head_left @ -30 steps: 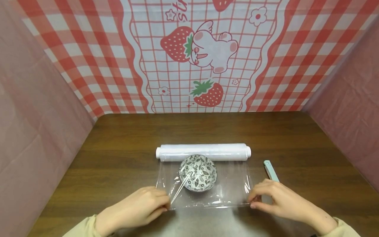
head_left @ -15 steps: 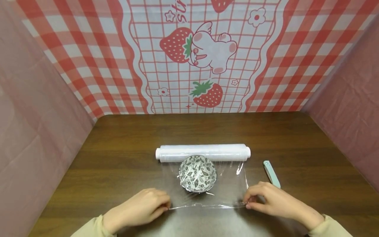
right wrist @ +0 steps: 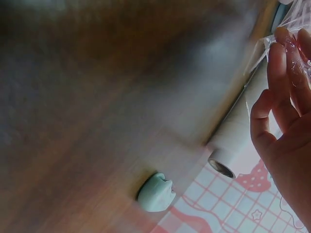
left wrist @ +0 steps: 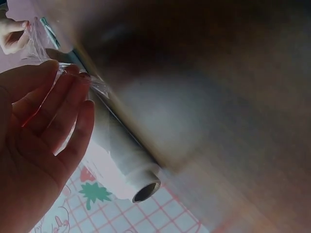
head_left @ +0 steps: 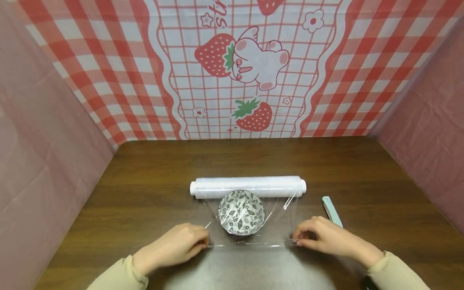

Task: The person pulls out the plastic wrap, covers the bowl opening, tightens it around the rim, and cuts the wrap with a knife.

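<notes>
A sheet of clear plastic wrap (head_left: 277,225) runs from a white roll (head_left: 248,187) toward the near side of the table, over a patterned bowl (head_left: 241,212). My left hand (head_left: 177,245) pinches the sheet's near left corner between thumb and fingers. At the near right corner, my right hand (head_left: 324,237) pinches the film the same way. The sheet is stretched between both hands, with creases fanning around the bowl. In the left wrist view, bunched film (left wrist: 63,68) shows at the thumb and fingertips; the right wrist view shows film (right wrist: 291,46) gathered at the fingers.
A pale green utility knife or similar slim tool (head_left: 332,212) lies right of the bowl, just beyond the right hand. The brown wooden table (head_left: 152,161) meets a red checked strawberry cloth (head_left: 250,72) at the back. Pink cloth walls (head_left: 47,169) stand on both sides.
Both hands have moved slightly away from me, toward the bowl, still pinching the film. The right hand has also shifted left, and the sheet's near edge has narrowed and lies closer to the bowl.
</notes>
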Motion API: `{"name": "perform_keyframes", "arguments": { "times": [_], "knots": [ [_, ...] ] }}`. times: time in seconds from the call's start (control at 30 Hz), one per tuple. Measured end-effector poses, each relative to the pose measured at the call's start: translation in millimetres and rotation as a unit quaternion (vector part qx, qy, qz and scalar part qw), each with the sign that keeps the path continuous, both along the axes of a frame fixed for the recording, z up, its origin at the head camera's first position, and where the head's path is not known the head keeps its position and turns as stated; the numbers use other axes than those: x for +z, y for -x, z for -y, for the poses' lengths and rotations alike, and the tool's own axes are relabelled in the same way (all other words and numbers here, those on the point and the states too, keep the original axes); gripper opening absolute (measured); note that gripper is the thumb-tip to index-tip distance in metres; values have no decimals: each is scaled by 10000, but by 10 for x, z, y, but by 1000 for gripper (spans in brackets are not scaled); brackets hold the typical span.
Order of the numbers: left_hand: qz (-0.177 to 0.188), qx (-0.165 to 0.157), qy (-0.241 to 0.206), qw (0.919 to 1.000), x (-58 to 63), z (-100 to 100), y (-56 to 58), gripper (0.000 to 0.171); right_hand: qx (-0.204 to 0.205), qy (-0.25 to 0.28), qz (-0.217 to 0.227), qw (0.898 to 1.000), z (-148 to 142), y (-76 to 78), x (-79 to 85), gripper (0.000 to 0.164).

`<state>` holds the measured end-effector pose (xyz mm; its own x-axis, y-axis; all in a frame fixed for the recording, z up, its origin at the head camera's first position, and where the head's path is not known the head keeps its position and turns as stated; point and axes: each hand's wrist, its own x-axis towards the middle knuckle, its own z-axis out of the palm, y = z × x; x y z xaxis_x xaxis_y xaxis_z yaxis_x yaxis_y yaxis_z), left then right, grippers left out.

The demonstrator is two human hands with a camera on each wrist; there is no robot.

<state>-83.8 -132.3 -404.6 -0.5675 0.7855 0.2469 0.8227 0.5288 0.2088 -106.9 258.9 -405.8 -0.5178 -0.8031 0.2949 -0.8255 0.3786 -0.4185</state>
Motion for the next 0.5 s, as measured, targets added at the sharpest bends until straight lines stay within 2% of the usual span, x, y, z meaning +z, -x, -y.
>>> {"name": "perform_keyframes", "arguments": {
  "times": [0.17,0.5],
  "knots": [
    [-302,110,145,9994,-1,-2,81,9,-11,-114,151,9998,14,104,-4,9],
    [-843,168,277,9959,-14,5,206,11,-185,-391,-230,9988,61,276,12,6]
  ]
}}
